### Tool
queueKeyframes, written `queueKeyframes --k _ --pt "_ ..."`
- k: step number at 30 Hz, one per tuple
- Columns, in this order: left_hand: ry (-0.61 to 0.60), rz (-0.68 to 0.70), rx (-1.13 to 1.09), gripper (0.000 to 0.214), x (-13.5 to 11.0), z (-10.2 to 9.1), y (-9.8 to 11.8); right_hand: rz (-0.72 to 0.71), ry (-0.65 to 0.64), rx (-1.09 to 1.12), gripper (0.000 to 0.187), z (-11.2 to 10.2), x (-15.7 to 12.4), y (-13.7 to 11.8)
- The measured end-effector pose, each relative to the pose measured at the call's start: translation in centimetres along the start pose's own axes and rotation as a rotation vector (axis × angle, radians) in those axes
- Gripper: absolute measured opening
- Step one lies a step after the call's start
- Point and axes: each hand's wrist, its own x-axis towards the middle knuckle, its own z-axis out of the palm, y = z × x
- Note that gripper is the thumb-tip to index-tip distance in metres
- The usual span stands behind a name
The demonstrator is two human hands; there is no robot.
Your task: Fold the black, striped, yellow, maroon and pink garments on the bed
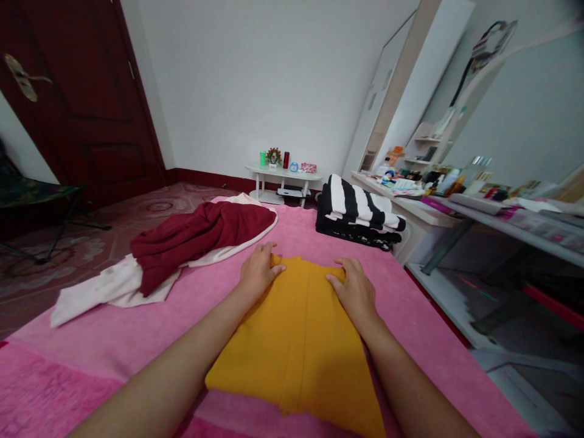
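A mustard-yellow garment (296,328) lies folded and mostly flat in front of me, with a long seam or placket down its middle. At its far left corner, my left hand (261,269) pinches the cloth between thumb and fingers. My right hand (353,289) grips the far right corner the same way, thumb on top. The fingers' undersides are hidden by the cloth and the hands. Under the garment is a pink bedspread (173,340).
Left lie a crumpled dark red garment (205,237) and a white one (100,289). Folded black and black-and-white striped clothes (360,204) are stacked at the far right. A cluttered dressing table (438,213) borders the bed's right; a small white table (283,173) stands beyond.
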Motion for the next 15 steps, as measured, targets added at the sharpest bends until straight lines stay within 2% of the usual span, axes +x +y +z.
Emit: queueKeyframes --k 2,3,5,7,8,11,15 --pt "0.018 0.074 0.070 0.052 -0.6 -1.3 1.4 -0.040 0.037 -0.051 0.035 -1.1 -0.3 -1.4" --pt "-0.031 0.125 0.086 0.043 -1.2 -2.0 2.4 -0.084 0.031 -0.046 0.036 -1.6 -0.7 -2.4" --pt "-0.237 0.258 0.067 0.027 -2.7 -3.0 4.4 -0.178 -0.061 0.003 0.036 -2.2 -1.8 -4.7" --pt "-0.454 0.366 0.044 0.033 -4.5 -3.2 6.2 -0.219 -0.211 0.047 0.039 -1.9 -3.2 -6.5" --pt "-0.520 0.387 0.048 0.041 -5.3 -3.0 6.7 -0.213 -0.280 0.052 0.043 -1.5 -3.9 -6.9" --pt "-0.584 0.376 0.086 0.061 -6.7 -1.7 6.9 -0.176 -0.409 0.007 0.055 0.3 -5.0 -6.5" --pt "-0.560 0.370 0.062 0.064 -6.2 -0.2 5.5 -0.160 -0.445 -0.085 0.059 1.6 -4.4 -4.0"
